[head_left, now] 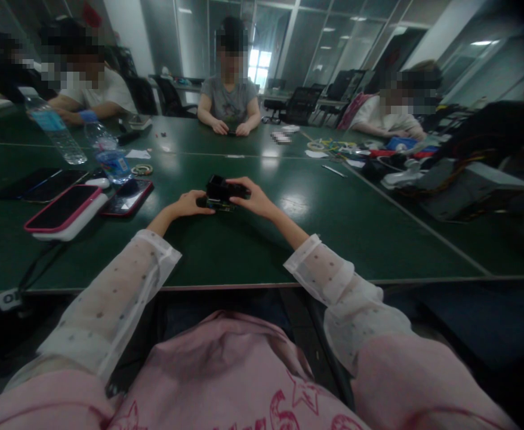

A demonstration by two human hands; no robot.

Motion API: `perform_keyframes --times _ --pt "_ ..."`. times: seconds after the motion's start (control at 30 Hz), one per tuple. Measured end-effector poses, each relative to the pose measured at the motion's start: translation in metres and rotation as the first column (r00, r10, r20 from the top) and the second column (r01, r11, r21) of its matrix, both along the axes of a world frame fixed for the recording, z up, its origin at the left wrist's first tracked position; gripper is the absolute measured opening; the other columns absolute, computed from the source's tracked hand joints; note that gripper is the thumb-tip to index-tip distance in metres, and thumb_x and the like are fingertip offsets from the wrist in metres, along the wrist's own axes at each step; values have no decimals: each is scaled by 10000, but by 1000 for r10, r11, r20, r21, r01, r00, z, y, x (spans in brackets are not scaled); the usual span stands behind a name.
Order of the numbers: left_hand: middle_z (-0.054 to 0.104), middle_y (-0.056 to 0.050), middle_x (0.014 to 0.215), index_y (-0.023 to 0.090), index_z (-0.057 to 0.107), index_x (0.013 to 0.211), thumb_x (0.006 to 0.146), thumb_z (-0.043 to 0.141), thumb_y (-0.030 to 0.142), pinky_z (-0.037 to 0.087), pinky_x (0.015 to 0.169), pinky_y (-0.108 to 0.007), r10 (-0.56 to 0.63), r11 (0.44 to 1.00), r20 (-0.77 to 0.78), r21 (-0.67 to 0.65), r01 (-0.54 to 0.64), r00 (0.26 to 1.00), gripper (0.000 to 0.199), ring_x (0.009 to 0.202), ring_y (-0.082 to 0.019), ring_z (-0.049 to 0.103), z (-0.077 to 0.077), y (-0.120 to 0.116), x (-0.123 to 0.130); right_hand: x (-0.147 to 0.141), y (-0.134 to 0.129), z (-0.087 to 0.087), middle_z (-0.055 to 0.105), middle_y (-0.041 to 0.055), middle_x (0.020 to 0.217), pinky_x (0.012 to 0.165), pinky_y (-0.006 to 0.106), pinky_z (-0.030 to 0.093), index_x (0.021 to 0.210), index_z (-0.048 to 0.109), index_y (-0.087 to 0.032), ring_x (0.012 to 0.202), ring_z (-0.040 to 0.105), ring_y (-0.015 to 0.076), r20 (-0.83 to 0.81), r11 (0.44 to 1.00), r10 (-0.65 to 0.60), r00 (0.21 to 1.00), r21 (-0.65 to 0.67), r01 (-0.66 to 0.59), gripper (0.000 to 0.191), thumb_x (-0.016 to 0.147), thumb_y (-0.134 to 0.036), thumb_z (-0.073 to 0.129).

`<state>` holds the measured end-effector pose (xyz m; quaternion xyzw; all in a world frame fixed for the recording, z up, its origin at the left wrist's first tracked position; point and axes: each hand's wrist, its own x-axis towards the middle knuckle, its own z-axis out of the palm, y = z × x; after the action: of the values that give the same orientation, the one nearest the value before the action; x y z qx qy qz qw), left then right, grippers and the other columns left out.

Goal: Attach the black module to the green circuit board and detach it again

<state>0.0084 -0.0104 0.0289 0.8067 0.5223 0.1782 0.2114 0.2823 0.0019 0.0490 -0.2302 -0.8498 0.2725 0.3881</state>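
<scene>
A black boxy part is held just over the green table, in front of me. Under it shows the edge of a small circuit board; whether the two are joined I cannot tell. My left hand pinches the board's left side, thumb along the near edge. From the right, my right hand grips the black part, fingers over its top and thumb below. My fingers hide some of both pieces.
Left are phones, a red-rimmed phone on a white case and two water bottles. On the right lie a metal power supply box, cables and a thin pen-like rod. Other people sit around the table.
</scene>
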Motion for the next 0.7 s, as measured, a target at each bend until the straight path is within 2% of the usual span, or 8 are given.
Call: perform_keyframes --times 0.13,0.27,0.37,0.53,0.63,0.7 --pt "653 -75 1300 232 646 1229 712 701 660 404 1087 -449 10 1000 -2 -3 -10 1000 674 1246 -310 567 -2 2 -1 3 3 -1 583 99 1350 1055 495 443 1319 570 -259 1248 547 290 23 1000 11 1000 -8 -11 579 835 -556 680" --pt "600 -123 1380 195 592 1319 695 704 686 398 1095 -469 59 998 -23 -12 -59 998 802 1281 -334 542 -4 2 -1 6 6 -2 592 92 1354 1051 486 448 1319 566 -254 1240 557 284 46 1000 21 999 -17 -20 584 829 -547 686" --pt "578 -117 1412 211 569 1351 687 708 684 385 1105 -480 70 997 -15 -12 -70 997 827 1311 -340 517 -4 2 -1 5 6 -2 592 87 1361 1053 484 448 1317 567 -259 1237 557 283 47 1000 10 999 -14 -9 585 825 -554 684" --pt "601 -110 1373 222 599 1314 688 715 669 408 1083 -472 60 998 0 -15 -60 998 777 1286 -345 535 -4 1 -1 -2 2 -4 610 102 1321 1053 476 452 1290 585 -242 1228 568 277 10 1000 20 1000 -10 -20 561 831 -550 680" --pt "622 -124 1323 195 595 1311 660 729 681 430 1055 -475 86 996 -7 -10 -86 996 823 1246 -355 556 -2 0 0 -4 1 -6 629 108 1275 1064 496 441 1262 605 -237 1207 579 283 51 999 30 998 37 -32 512 840 -518 679" --pt "638 -114 1291 202 587 1313 674 718 679 438 1041 -469 54 998 -5 -9 -55 999 808 1217 -345 573 0 -2 1 -4 3 -9 627 106 1280 1073 516 431 1267 599 -244 1210 578 290 104 997 53 993 52 -59 497 842 -487 680"
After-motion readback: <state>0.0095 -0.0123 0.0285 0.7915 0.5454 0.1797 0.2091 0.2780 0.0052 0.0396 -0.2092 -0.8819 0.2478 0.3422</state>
